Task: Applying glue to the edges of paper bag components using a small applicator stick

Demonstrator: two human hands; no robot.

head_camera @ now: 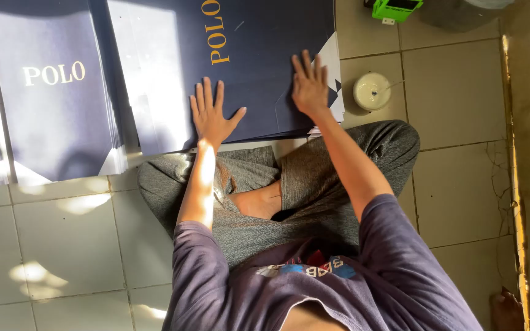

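Both hands lie flat on a dark blue printed cardboard sheet (240,67) on the tiled floor (69,245), just past the person's crossed legs. Left hand (211,113) sits near the sheet's near edge, fingers (207,95) spread open and gripping nothing; right hand (309,89) presses near the sheet's right edge, fingers likewise open, flat on the surface. Sheet seems to top a stack of more sheets, white edges showing at the right corner. Second stack of dark blue sheets (53,92) lies to the left, just beside the first. Risks, as judged: flat palms give only friction, so a push could slide the top sheet askew off the stack, or drag several at once. Small round white container (372,91) with a thin stick in it sits on the floor just right of the sheet; a sideways shove or the right forearm could tip it and smear the card. Strong sun glare on the sheets may hide edges and cause misalignment. Green gadget (397,8) far right is well apart.
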